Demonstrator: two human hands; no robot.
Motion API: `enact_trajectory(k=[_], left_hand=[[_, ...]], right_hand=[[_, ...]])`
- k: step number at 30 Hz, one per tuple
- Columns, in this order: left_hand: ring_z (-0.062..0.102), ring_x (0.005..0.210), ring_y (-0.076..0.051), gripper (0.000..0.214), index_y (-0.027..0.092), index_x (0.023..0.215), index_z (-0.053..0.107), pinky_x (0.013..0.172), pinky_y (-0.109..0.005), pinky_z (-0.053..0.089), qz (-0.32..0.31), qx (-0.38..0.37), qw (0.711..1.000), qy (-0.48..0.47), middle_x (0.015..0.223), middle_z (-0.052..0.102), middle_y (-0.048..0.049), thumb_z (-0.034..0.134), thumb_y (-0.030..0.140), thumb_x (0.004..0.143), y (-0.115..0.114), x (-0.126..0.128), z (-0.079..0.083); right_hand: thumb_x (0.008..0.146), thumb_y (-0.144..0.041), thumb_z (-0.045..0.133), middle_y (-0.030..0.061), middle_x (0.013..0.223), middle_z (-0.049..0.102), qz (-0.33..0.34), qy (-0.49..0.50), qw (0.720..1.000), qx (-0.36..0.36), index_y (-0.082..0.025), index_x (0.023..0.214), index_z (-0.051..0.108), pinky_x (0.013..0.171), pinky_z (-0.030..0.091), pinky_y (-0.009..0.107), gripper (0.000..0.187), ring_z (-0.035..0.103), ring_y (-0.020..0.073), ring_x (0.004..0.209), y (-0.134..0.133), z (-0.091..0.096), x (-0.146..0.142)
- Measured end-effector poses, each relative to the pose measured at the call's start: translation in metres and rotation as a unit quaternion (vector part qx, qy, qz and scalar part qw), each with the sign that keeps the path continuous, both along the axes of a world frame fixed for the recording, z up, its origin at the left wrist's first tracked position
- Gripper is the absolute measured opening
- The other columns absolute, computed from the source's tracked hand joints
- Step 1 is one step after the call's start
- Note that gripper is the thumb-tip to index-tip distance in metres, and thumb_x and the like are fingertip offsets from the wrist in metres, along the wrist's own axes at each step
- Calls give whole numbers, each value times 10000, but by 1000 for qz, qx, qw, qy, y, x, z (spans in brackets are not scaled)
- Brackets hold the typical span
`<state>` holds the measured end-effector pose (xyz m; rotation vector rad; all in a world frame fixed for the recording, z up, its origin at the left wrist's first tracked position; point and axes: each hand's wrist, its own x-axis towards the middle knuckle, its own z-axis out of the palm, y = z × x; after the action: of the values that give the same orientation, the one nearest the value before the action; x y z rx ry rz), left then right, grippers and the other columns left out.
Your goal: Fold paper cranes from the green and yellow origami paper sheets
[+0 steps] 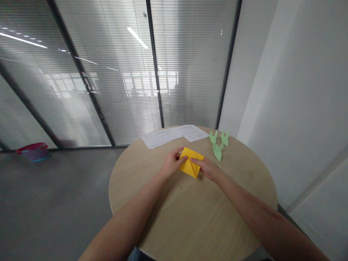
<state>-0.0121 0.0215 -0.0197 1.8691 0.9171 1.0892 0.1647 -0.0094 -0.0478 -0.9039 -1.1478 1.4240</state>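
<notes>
A folded yellow sheet of origami paper [190, 167] is held between both hands above the round table. It is a small, roughly square shape with crease lines and a slit running toward its lower corner. My left hand [173, 161] grips its left side, thumb on top and fingers behind. On the right edge, my right hand [208, 168] pinches the paper, its thumb lying across the front near the middle. Most of the fingers beneath the paper are hidden.
Green folded paper cranes [218, 150] stand on the round wooden table [190, 221], beyond my right hand. White printed sheets [163, 137] lie along the far edge. A red and blue basket [34, 152] sits on the floor at left. Glass partitions and a white wall border the table.
</notes>
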Motion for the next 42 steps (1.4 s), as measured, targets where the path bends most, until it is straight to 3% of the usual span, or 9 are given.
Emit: enact_trajectory(k=[4, 7, 11, 17, 22, 26, 30, 38, 42], left_hand=[[639, 789, -182, 368, 133, 1048, 664, 674, -261, 488, -49, -18, 999, 1, 957, 707, -75, 632, 393, 790, 3, 0, -4], [623, 716, -177, 320, 128, 895, 684, 618, -257, 471, -34, -28, 998, 39, 841, 701, -57, 633, 423, 784, 5, -1, -6], [587, 643, -153, 287, 130, 841, 673, 567, -242, 437, -25, -31, 998, 50, 756, 672, -28, 609, 406, 797, 7, -5, -5], [596, 697, -166, 240, 143, 887, 662, 600, -245, 437, -28, 34, 994, 103, 810, 673, -34, 601, 359, 804, 7, -12, 2], [576, 692, -153, 416, 178, 1182, 606, 614, -244, 411, 30, 109, 984, 136, 843, 664, -28, 610, 350, 804, 7, -14, 3], [495, 560, -126, 526, 180, 1279, 537, 527, -228, 353, 16, 55, 989, 136, 650, 560, 30, 618, 340, 785, 6, -15, 4], [502, 591, -124, 566, 159, 1284, 525, 540, -222, 365, 0, 18, 994, 105, 671, 550, 30, 644, 294, 747, 6, -15, 7], [451, 521, -103, 532, 178, 1217, 594, 490, -210, 293, -39, -5, 993, 114, 591, 523, 46, 702, 362, 730, 5, -14, 6], [502, 545, -114, 518, 141, 1173, 606, 512, -215, 340, -44, -47, 997, 40, 630, 575, 12, 694, 423, 747, 8, -14, 4]], right_hand=[[697, -408, 747, 63, 1038, 709, 6, -52, 998, 18, -201, 1058, 665, 771, 522, 329, 424, 663, 231, 908, -2, 1, -2], [691, -415, 755, 51, 974, 714, 16, -91, 995, 40, -204, 1027, 668, 741, 516, 320, 406, 659, 220, 860, -3, 2, -2], [723, -469, 715, 53, 907, 708, 4, -105, 994, 41, -195, 939, 685, 661, 516, 300, 351, 653, 206, 792, -2, 4, 2], [747, -468, 693, 62, 862, 709, 7, -138, 990, 27, -176, 903, 709, 555, 513, 261, 332, 641, 166, 686, 4, 5, 12], [750, -385, 697, 49, 786, 689, -15, -131, 991, 9, -175, 829, 667, 490, 498, 241, 227, 619, 146, 609, 4, 4, 9], [771, -370, 655, 32, 718, 661, -41, -121, 992, 9, -176, 797, 617, 450, 485, 229, 199, 596, 138, 567, 3, 5, 7], [758, -349, 663, 29, 722, 661, -40, -150, 988, 8, -169, 818, 616, 464, 495, 225, 195, 598, 133, 573, 4, 6, 10], [759, -421, 687, 63, 839, 708, 25, -190, 980, 45, -148, 908, 701, 555, 500, 239, 312, 644, 171, 692, 3, 4, 14], [758, -463, 683, 66, 872, 713, 26, -171, 984, 34, -167, 953, 693, 544, 504, 259, 355, 656, 199, 725, 3, 4, 12]])
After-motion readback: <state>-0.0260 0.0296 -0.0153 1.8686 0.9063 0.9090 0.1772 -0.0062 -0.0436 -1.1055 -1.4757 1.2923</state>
